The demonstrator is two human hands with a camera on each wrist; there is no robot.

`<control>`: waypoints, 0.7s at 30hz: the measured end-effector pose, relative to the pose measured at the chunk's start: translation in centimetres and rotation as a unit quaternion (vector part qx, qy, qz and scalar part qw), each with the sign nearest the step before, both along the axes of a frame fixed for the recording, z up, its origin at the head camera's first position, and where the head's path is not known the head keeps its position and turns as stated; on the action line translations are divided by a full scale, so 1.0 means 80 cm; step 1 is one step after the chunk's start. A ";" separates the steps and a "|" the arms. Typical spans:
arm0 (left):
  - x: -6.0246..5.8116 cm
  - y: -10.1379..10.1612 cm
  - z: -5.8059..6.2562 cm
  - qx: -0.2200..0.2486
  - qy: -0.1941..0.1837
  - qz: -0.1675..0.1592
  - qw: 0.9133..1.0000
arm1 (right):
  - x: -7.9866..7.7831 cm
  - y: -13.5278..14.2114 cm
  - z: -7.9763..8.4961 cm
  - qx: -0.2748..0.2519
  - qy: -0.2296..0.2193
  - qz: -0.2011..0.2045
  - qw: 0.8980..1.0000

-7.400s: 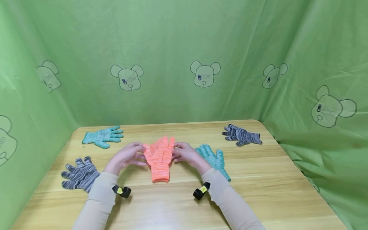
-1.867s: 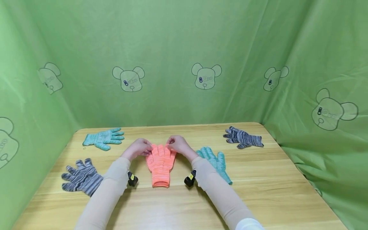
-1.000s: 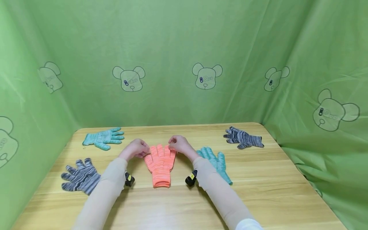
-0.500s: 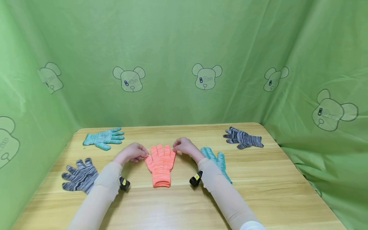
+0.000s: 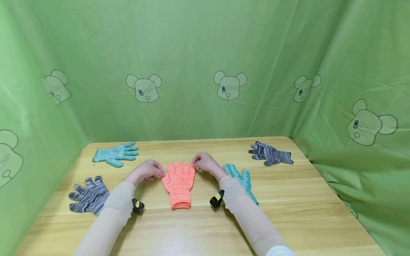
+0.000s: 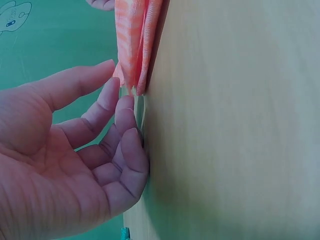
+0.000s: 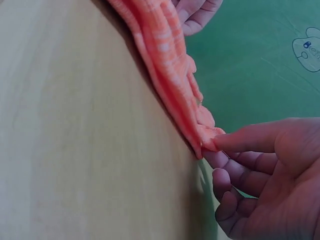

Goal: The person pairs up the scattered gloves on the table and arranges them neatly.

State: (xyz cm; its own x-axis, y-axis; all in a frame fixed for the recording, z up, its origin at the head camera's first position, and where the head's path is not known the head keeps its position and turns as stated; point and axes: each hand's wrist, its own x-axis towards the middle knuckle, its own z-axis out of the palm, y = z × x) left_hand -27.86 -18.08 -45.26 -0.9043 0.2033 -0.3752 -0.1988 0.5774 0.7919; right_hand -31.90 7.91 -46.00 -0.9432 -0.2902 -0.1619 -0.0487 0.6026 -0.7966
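An orange knit glove [image 5: 180, 183] lies palm-flat in the middle, fingers pointing away and cuff toward the person. Its side shows layers of cloth in both wrist views. My left hand [image 5: 148, 170] pinches the tip of the glove's left outer finger between thumb and index finger, the other fingers loosely curled in the left wrist view. On the opposite side, my right hand [image 5: 206, 163] pinches the tip of the right outer finger. In the right wrist view, the orange cloth [image 7: 212, 137] is caught between my right thumb and index finger.
A teal glove [image 5: 116, 154] lies at back left, and another teal glove [image 5: 245, 181] is partly under the right forearm. A grey striped glove [image 5: 89, 195] is beside the left forearm; a second grey glove [image 5: 270, 153] lies at back right. Green curtains [image 5: 198, 71] surround the wooden table [image 5: 179, 234].
Earlier my hands held the orange glove's sides, with its fingers bunched. Its fingers now lie spread and flat. My hands have moved outward to the outer fingertips; the other gloves stay put.
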 end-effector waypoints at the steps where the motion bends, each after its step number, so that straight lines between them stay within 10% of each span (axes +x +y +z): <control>1: 0.000 0.000 0.000 0.001 -0.002 0.000 1.000 | 0.000 0.000 0.000 0.000 0.001 0.002 1.000; 21: 0.005 0.002 0.003 -0.039 0.015 -0.028 0.999 | 0.004 -0.002 -0.003 0.031 0.023 -0.015 0.999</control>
